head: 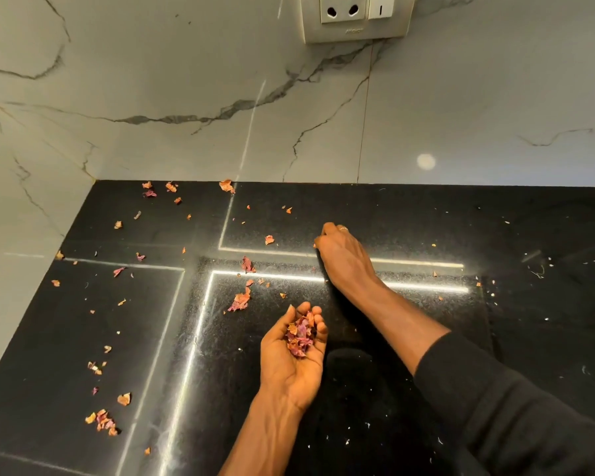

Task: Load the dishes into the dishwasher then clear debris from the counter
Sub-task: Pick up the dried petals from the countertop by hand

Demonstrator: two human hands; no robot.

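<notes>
so the left hand (289, 359) sits palm up low over the black counter (409, 218), fingers curled up and close together round a pile of flakes (300, 334), pinkish orange, dry and papery looking. can't really tell what they are, peel or petals.

the right hand (345, 255) reaches further back, knuckles up, fingers bent down onto the stone. its fingertips are tucked under the hand, so i can't tell if they're pinching anything or just touching the surface. there's a tiny orange bit right at the thumb side edge, touching or just beside it, hard to say. a ring (343, 228) shows on one finger. a black sleeve (512, 407) covers that forearm and runs off the bottom right corner.

the rest of the debris is loose flakes scattered over the left half of the counter: a biggish one (240, 300) just beyond the left hand's fingertips, a clump (103, 422) near the front left, a few along the back edge (227, 185) where the stone meets the marble wall (186, 63). on the right side there are only small white specks (538, 271), too small to make out.

bright light strips reflect off the counter and wash out some crumbs. a socket plate (354, 15) on the wall is cut off by the top edge.
</notes>
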